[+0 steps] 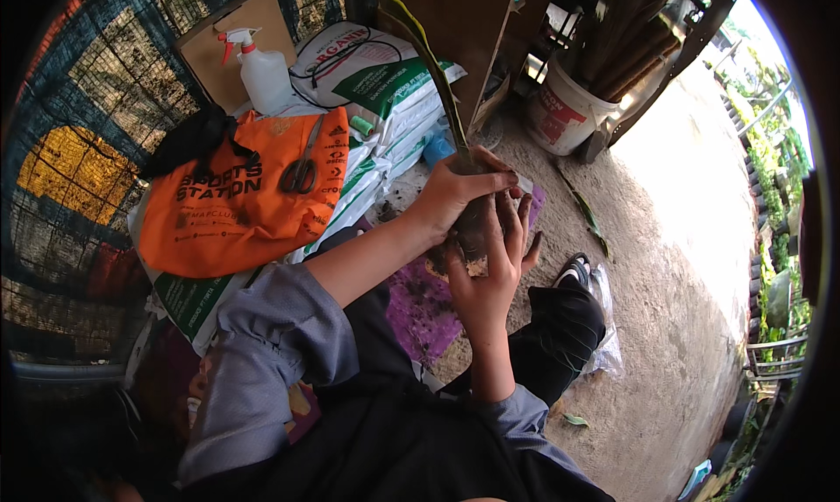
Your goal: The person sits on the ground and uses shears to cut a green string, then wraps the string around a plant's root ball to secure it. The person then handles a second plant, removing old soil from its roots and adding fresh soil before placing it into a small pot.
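Observation:
A long snake plant leaf (438, 69) with a yellow edge rises upright from my left hand (469, 182), whose fingers are closed around its base. Below that hangs a dark, soil-covered lump (469, 230); whether it is bare soil or wrapped in thin plastic I cannot tell. My right hand (493, 262) cups the lump from the near side, thumb on the left and soiled fingers stretched along the right. Beneath both hands lies a purple sheet (423, 312) strewn with dark soil. Part of the lump is hidden behind my fingers.
On the left, scissors (300, 173) lie on an orange drawstring bag (230, 207) atop stacked sacks (407, 102). A white spray bottle (264, 75) stands behind. A white bucket (564, 112) is at the back right. Another leaf (584, 210) and clear plastic (607, 344) lie on the concrete floor.

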